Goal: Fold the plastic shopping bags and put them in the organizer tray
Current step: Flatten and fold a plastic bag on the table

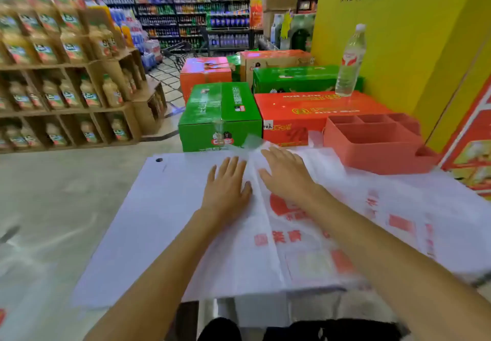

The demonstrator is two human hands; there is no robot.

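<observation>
Left hand (225, 189): flat, fingers straight, grip apart, pressing the plastic bag.
Right hand (285, 173): flat, grip apart, pressing the same bag.
Plastic bag (300, 247): white, red print, spread on the white surface (159, 194).
Organizer tray (377, 141): coral, compartmented, far right of the bag.
</observation>
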